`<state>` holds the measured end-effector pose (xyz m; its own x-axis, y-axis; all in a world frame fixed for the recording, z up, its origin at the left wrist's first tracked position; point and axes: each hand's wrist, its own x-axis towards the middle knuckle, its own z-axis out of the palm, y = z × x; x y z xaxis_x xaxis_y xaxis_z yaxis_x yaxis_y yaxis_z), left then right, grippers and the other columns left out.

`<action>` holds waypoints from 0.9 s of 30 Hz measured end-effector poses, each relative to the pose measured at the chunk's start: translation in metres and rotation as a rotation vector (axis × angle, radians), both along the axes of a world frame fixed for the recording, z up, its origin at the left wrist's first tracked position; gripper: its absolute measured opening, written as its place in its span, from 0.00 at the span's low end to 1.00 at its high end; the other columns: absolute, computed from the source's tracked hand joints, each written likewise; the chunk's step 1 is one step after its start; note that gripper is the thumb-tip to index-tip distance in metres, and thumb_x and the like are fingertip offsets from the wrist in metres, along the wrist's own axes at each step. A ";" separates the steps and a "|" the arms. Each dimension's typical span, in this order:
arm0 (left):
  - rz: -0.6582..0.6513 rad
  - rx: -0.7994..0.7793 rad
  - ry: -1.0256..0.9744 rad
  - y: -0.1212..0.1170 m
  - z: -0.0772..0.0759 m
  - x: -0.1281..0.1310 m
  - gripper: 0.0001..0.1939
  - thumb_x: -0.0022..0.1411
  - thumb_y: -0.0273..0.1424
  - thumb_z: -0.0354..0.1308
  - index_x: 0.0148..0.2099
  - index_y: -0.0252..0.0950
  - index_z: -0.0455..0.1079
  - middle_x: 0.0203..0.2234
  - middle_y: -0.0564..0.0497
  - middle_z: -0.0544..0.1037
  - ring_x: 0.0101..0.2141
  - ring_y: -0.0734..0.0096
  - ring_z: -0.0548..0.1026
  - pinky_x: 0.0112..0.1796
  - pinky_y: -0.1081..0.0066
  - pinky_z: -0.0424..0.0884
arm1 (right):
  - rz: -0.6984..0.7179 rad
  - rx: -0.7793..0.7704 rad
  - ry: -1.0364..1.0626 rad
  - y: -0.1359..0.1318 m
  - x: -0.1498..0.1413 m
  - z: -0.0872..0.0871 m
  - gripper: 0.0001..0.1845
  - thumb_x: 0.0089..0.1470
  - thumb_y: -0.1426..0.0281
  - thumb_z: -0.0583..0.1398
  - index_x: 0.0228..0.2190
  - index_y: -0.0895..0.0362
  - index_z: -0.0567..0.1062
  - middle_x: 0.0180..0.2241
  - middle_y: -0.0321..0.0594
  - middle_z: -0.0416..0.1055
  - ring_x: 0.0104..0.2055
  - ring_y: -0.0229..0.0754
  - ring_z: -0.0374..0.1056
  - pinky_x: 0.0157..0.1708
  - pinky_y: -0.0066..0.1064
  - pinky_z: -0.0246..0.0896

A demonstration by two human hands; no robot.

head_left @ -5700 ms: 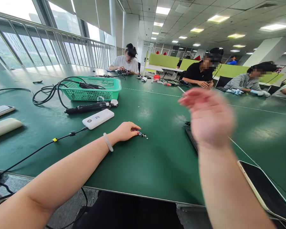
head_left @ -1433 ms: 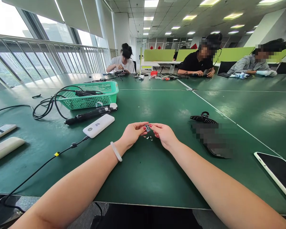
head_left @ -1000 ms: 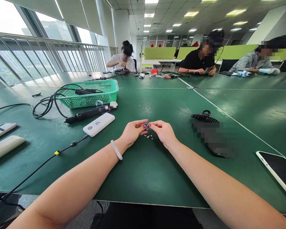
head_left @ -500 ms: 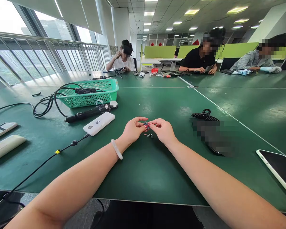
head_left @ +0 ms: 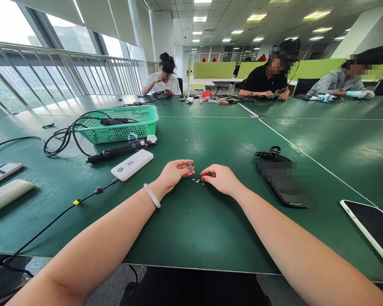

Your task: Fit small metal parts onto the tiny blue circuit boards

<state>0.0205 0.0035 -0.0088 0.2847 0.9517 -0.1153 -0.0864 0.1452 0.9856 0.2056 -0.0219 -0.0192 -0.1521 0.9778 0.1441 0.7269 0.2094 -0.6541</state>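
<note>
The two hands have just parted. Half a second ago both met on the small blue-and-dark component (head_left: 189, 166); now the left hand (head_left: 175, 173) alone pinches it between thumb and fingers, just above the worktop (head_left: 191, 238). The right hand (head_left: 221, 180) has dropped lower and nearer, its fingertips bunched at the loose pale bits (head_left: 197, 181) on the surface (too tiny to name with confidence). Whether those fingertips grip one of the bits or merely touch it, I cannot tell.

For the work, the shift seems to mean that the left hand serves as the holder while the right is freed to deal with the bits. The surroundings look unchanged: the white power bank (head_left: 132, 165) and the black electric screwdriver (head_left: 121, 151) lie to the left, beside the green basket (head_left: 124, 132).
</note>
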 end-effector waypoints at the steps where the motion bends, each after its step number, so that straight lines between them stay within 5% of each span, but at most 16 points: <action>1: 0.006 -0.014 -0.016 0.000 -0.001 0.000 0.13 0.55 0.18 0.58 0.44 0.28 0.73 0.35 0.45 0.78 0.33 0.73 0.77 0.49 0.63 0.70 | 0.029 0.015 -0.032 0.000 -0.001 -0.001 0.08 0.48 0.65 0.61 0.31 0.52 0.79 0.29 0.36 0.71 0.30 0.37 0.64 0.31 0.30 0.57; 11: -0.035 -0.065 -0.004 -0.004 -0.002 0.000 0.14 0.56 0.16 0.55 0.44 0.28 0.72 0.35 0.44 0.78 0.36 0.71 0.77 0.49 0.62 0.71 | 0.143 0.080 -0.128 -0.002 -0.013 -0.001 0.09 0.52 0.74 0.57 0.23 0.55 0.75 0.31 0.37 0.71 0.35 0.39 0.64 0.36 0.31 0.57; 21: -0.117 -0.047 0.009 -0.012 0.004 0.008 0.07 0.58 0.19 0.55 0.41 0.29 0.69 0.27 0.50 0.77 0.30 0.79 0.75 0.44 0.68 0.72 | -0.099 0.195 0.306 -0.005 -0.023 0.003 0.09 0.50 0.64 0.58 0.24 0.56 0.74 0.27 0.37 0.70 0.26 0.37 0.61 0.29 0.31 0.57; 27: -0.112 -0.046 -0.060 -0.013 0.000 0.010 0.05 0.57 0.19 0.57 0.36 0.30 0.66 0.25 0.53 0.75 0.29 0.80 0.75 0.44 0.66 0.72 | -0.174 0.229 0.348 -0.009 -0.031 0.004 0.10 0.48 0.63 0.60 0.21 0.56 0.75 0.25 0.36 0.70 0.25 0.36 0.59 0.27 0.30 0.55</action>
